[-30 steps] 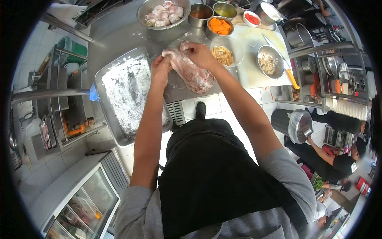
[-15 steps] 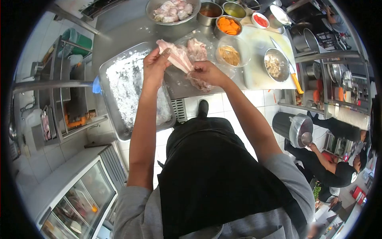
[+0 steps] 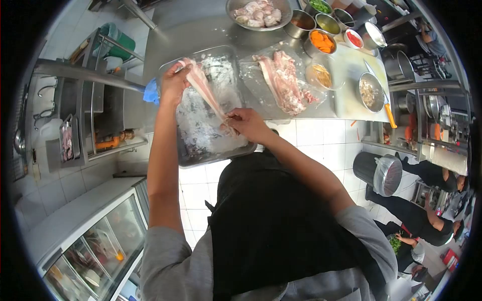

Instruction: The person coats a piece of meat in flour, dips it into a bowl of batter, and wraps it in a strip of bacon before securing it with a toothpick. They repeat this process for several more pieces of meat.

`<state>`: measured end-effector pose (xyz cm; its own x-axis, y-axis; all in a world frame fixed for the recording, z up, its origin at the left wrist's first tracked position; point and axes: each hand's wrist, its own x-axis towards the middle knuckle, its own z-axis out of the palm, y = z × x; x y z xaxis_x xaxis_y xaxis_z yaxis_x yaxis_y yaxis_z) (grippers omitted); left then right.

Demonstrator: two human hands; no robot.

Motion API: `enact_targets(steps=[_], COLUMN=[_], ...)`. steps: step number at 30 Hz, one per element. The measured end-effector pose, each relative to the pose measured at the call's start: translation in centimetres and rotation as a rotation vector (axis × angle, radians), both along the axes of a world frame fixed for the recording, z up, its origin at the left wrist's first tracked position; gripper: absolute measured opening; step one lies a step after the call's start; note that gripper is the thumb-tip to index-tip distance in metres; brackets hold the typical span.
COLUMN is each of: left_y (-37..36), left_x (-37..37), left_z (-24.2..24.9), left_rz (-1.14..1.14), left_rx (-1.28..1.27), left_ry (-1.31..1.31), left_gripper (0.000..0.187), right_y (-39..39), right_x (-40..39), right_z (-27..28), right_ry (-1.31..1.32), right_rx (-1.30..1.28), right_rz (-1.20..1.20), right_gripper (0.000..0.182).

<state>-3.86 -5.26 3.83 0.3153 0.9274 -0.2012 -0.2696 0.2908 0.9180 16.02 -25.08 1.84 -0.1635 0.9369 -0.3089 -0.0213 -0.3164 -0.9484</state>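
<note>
A long strip of raw bacon (image 3: 205, 92) is stretched between my two hands above a metal tray (image 3: 240, 75) coated with white flour (image 3: 221, 72). My left hand (image 3: 174, 84) pinches its upper end near the tray's far left side. The lower end is gripped in the fingers of my right hand (image 3: 246, 124), over the tray's right part. Right of the tray, a pile of raw bacon strips (image 3: 281, 80) lies on a clear plastic sheet (image 3: 249, 75).
Toothpicks (image 3: 321, 75) sit in a clear bowl beside a white cutting board (image 3: 346, 108). On the board are a metal bowl (image 3: 371, 92) and an orange-handled knife (image 3: 390, 115). Carrots (image 3: 322, 41) and a bowl of raw meat (image 3: 258, 13) stand farther back. Co-workers (image 3: 416, 215) are at right.
Both hands have moved left with the bacon strip, from beside the pile to over the floured tray. The pile now shows fully, and the camera view has shifted.
</note>
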Motion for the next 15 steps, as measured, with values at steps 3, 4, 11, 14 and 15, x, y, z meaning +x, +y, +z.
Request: enact_targets(steps=[3, 4, 11, 14, 15], left_y=[1.2, 1.7, 2.9, 4.7, 5.2], left_x=[-2.0, -2.3, -1.0, -0.4, -0.4], left_z=[-3.9, -4.9, -5.6, -9.3, -10.4], left_rz=[-0.009, -0.011, -0.205, -0.237, -0.246], left_rx=[-0.020, -0.006, 0.102, 0.321, 0.490], left_ry=[0.084, 0.214, 0.329, 0.427, 0.514], left_gripper=[0.013, 0.012, 0.014, 0.019, 0.021], right_y=[0.4, 0.6, -0.7, -1.3, -1.3], right_x=[-3.3, -4.0, -5.3, -5.4, -5.5], right_z=[-1.9, -2.1, -2.7, -7.4, -6.2], right_ry=[0.051, -0.012, -0.283, -0.465, -0.467], right_rx=[-0.017, -0.077, -0.150, -0.030, -0.029], right_rz=[-0.068, -0.075, -0.067, 0.006, 0.001], right_gripper=[0.022, 0.022, 0.022, 0.024, 0.024])
